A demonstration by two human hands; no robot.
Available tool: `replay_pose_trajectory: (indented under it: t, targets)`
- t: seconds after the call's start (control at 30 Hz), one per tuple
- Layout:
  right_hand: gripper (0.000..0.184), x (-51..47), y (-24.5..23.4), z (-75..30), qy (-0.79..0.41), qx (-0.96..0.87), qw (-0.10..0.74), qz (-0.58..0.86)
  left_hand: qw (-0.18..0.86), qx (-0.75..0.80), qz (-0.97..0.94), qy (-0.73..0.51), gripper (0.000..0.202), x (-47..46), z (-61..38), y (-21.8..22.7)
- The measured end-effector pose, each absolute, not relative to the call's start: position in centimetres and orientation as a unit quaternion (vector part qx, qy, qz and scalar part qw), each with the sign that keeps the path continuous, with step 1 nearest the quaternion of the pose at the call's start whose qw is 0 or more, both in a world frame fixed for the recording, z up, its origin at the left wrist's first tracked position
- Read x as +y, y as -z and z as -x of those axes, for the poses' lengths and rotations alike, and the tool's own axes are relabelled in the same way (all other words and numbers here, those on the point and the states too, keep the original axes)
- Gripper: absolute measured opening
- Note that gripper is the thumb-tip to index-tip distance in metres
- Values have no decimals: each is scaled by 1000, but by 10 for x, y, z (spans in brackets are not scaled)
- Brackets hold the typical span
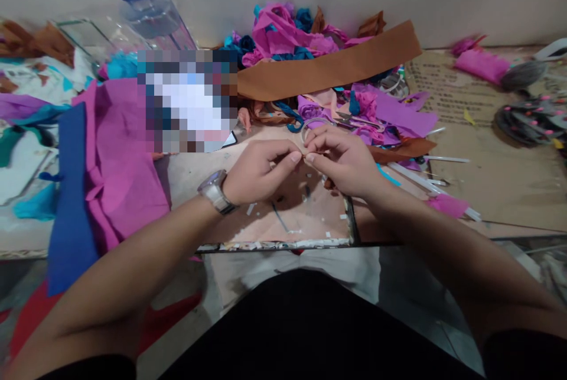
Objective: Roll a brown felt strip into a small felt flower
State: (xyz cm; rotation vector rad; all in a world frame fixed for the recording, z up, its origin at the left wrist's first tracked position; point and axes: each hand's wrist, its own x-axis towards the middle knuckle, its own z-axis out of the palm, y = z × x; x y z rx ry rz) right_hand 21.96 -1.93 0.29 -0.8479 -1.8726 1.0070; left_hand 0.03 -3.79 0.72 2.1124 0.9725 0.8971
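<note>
Over the worktop (239,223), my left hand (263,170) and my right hand (341,158) meet fingertip to fingertip. Both are closed in a pinch, thumb against forefinger. Something tiny and brownish shows between them, too small to name. Just below my right hand hangs or lies a small crumpled brown piece (328,184); I cannot tell whether it joins what the fingers pinch. A roll of clear tape (310,127) sits just behind the fingertips. Beyond my right hand lie scissors (361,122), partly covered by scraps.
Behind are heaped pink and teal scraps (283,28) and a long brown strip (336,70). Pink sheets (126,161) and a blue strip (71,191) lie left, near a bottle (153,16). White sticks (416,179) and cardboard (478,173) lie right. A pixelated patch hides part of the table.
</note>
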Motion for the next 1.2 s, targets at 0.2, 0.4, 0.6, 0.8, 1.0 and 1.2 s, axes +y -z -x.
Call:
replay_pose_trajectory:
  t: [0.2,0.4,0.6,0.8,1.0,1.2]
  targets:
    - [6,-21,-4,-223,-207,-832,437,271,668,347,-602,-267,65,-35,-3,-3]
    - [6,-19,-2,-226,-150,-871,401,242,721,334,-550,-255,42,-37,-1,-8]
    - [5,-21,-4,-222,-314,-805,398,310,309,364,-824,-305,33,-37,2,-7]
    - [5,-21,-3,-221,-331,-790,408,317,298,368,-827,-303,44,-38,1,-8]
    - [7,-19,-3,-227,-139,-869,411,238,670,335,-616,-245,51,-40,-3,-6]
    - [3,-20,-4,-225,-169,-857,412,259,589,364,-665,-281,42,-39,-2,-8]
